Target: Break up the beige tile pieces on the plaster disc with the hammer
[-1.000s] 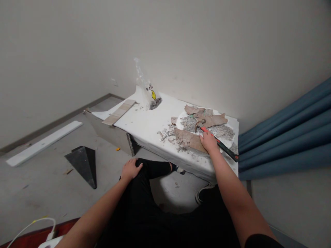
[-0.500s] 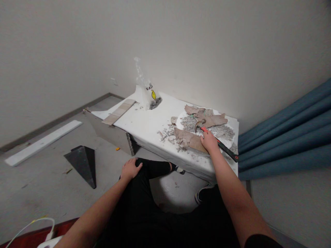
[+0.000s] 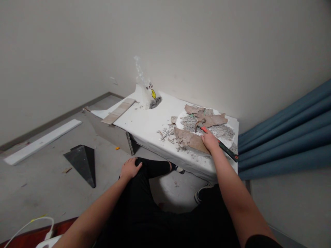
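Note:
My right hand (image 3: 210,141) is closed around the upper handle of a claw hammer (image 3: 228,151), which has a red and black grip. The rusty hammer head lies over grey crumbled material (image 3: 188,123) on a white round sheet. Torn pieces of brown cardboard (image 3: 192,140) lie just in front of the hammer, and another brown piece (image 3: 213,120) is behind its head. My left hand (image 3: 130,168) rests on my knee with its fingers stretched out, holding nothing. Small grey scraps (image 3: 165,134) are scattered to the left of the cardboard.
A white-covered table (image 3: 144,125) bears a clear plastic bag (image 3: 152,94) of dark bits and a cardboard strip (image 3: 119,112). On the floor are a black angular object (image 3: 84,163) and a long white board (image 3: 42,142). Blue curtains (image 3: 287,134) hang at the right.
Almost nothing differs. The hammer and both hands keep nearly the same places, with only a very slight shift of the right hand and of the view.

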### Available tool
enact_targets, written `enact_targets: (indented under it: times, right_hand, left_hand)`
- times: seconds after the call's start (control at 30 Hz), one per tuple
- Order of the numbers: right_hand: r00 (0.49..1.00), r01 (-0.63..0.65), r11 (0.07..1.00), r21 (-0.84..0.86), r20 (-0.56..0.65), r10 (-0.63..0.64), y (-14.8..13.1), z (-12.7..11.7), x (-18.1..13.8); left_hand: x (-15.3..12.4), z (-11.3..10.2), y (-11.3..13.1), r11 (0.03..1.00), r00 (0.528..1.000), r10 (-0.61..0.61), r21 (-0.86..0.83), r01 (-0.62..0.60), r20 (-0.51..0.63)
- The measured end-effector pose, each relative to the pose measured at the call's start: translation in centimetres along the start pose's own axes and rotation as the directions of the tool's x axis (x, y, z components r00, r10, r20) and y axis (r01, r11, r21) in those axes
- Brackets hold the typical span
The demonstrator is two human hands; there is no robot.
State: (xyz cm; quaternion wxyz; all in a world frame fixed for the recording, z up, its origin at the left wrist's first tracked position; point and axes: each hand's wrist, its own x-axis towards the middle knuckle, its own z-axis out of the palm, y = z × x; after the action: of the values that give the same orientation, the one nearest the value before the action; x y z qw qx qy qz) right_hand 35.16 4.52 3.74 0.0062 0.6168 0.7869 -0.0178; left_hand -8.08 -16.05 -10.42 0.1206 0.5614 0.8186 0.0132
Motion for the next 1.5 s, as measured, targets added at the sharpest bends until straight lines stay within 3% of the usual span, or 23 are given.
enact_targets:
  times: [1.07, 1.5]
  right_hand:
    - [0.998, -0.045, 0.992, -0.120, -0.045, 0.040, -0.9, 0.3, -0.7]
    - [0.977, -0.125, 0.990, -0.060, -0.179, 0.113, -1.5, 1.5, -1.4]
  left_hand:
    - [0.1, 0.0, 0.1, 1.000, 1.000, 0.001, -0.010, -0.001, 0.006]
    - [0.0, -0.2, 0.2, 1.000, 1.000, 0.003, -0.004, -0.003, 0.006]
